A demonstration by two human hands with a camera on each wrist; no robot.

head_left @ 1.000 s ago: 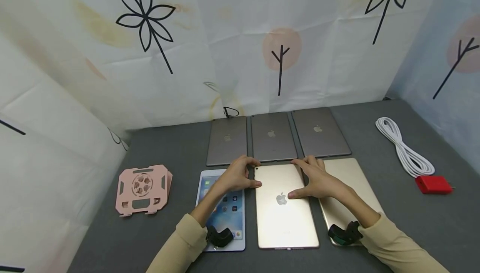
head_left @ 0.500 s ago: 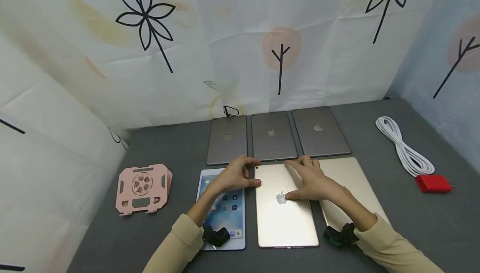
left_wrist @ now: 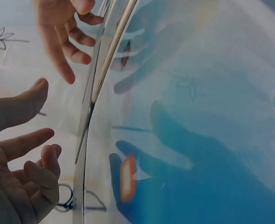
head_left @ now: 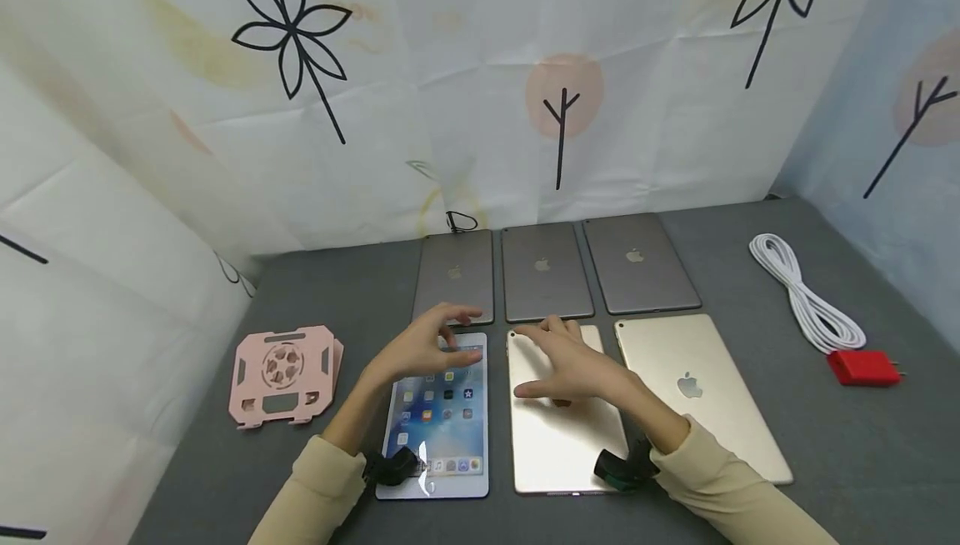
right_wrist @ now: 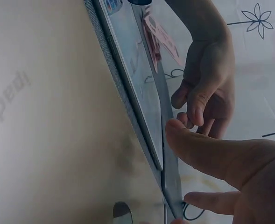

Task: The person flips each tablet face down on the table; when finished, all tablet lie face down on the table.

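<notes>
My left hand (head_left: 420,351) hovers over the upper part of a white tablet (head_left: 450,441) that lies screen up, its lit home screen covered with icons. Its thumb and fingers are spread apart, with nothing between them. Over the gold tablet (head_left: 547,453) in the middle, which lies back up, is my right hand (head_left: 566,362), also with thumb and fingers apart. It partly hides that tablet's logo. In the left wrist view both hands appear above the glossy tablet screen (left_wrist: 212,116), which mirrors them. The right wrist view shows the gold back (right_wrist: 58,116) close up.
A second gold tablet (head_left: 720,412) lies to the right. Three grey tablets (head_left: 547,274) form a row behind. A folded pink stand (head_left: 283,374) is at the left. At the right lie a coiled white cable (head_left: 810,295) and a red charger plug (head_left: 862,367).
Both hands have moved left. The left hand has left the middle gold tablet's left edge for the white tablet. The right arm no longer covers the right gold tablet.
</notes>
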